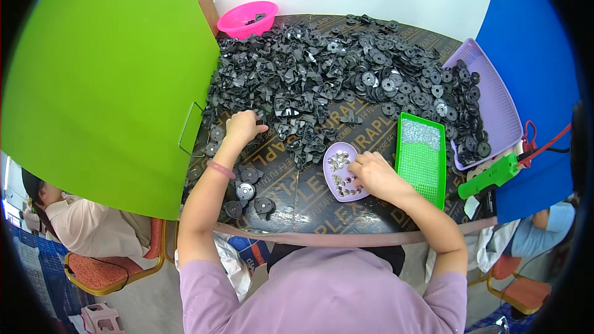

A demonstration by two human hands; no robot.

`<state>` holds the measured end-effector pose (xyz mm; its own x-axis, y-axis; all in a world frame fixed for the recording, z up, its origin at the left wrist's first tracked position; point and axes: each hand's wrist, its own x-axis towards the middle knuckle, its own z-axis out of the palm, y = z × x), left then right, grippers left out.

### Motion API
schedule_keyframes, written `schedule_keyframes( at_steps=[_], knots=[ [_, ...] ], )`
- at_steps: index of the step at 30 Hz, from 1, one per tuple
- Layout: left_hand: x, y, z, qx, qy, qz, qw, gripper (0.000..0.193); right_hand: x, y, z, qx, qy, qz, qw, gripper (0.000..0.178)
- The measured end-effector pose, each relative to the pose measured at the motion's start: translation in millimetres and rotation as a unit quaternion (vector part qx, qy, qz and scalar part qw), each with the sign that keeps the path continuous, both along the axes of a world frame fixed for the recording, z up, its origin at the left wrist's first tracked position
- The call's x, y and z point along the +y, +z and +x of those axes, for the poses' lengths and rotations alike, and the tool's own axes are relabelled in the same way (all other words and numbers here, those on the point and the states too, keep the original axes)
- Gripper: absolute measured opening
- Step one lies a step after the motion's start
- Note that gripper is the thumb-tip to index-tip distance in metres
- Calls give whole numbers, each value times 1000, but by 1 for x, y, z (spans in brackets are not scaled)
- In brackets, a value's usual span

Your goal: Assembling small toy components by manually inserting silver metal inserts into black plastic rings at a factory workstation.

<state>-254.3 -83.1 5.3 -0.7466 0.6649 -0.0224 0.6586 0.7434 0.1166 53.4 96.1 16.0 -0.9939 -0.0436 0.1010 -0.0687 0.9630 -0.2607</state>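
My left hand (242, 126) is over the near left edge of a heap of black plastic parts (272, 68), its thumb sticking out to the right. Its other fingers are bent down out of sight, so a grip on a part cannot be made out. My right hand (374, 174) reaches over a lilac heart-shaped dish (331, 180) with small silvery metal pieces (338, 161) in it. The fingers are drawn together at the dish's right side; whatever they pinch is hidden. Several round black assemblies (249, 175) lie beside my left forearm.
Right of the dish stands a green tray (422, 176) with small shiny bits. Beyond it are round black discs (427, 80), a purple basket (495, 96) and a green tool (492, 176) with a red cable. A pink basket (238, 21) sits far left. Green (111, 86) and blue (532, 86) panels flank the table.
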Motion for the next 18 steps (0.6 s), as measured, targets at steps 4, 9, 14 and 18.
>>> schedule_keyframes(
  at_steps=[4, 9, 14, 18],
  knots=[
    [15, 4, 13, -30, -46, 84, 995, 41, 5, -13, 4, 3, 8, -10, 1000, 13],
    [24, 30, 34, -64, -50, 244, 966, 36, 20, -23, 0, 22, -24, -57, 998, 6],
    [6, 55, 96, -422, -47, 469, 774, 19, 24, -3, 3, 62, -71, -92, 991, 11],
    [0, 36, 149, -667, -75, 503, 544, 19, 12, -6, -1, -15, -11, -94, 995, 22]
  ],
)
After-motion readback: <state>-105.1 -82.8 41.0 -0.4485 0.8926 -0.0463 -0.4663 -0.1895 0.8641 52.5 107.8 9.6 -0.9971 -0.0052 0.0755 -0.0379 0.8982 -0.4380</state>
